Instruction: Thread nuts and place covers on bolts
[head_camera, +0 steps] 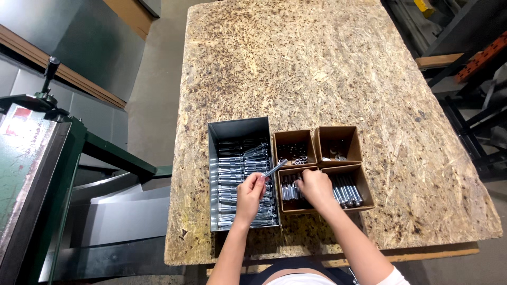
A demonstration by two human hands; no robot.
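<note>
My left hand [249, 194] holds a long silver bolt [274, 168] by its lower end, tilted up to the right over the grey metal bin [213, 174] full of similar bolts. My right hand [315, 188] reaches into the near-left cardboard box [285, 208], fingers curled among the short metal sleeves lying there. Whether it grips one is hidden by the fingers.
Three more small cardboard boxes sit beside it: one with nuts [294, 153], one with washers [338, 153], one with bolts [348, 191]. All rest on a chipboard table [317, 68]. A green metal machine [31, 158] stands to the left; racks at right.
</note>
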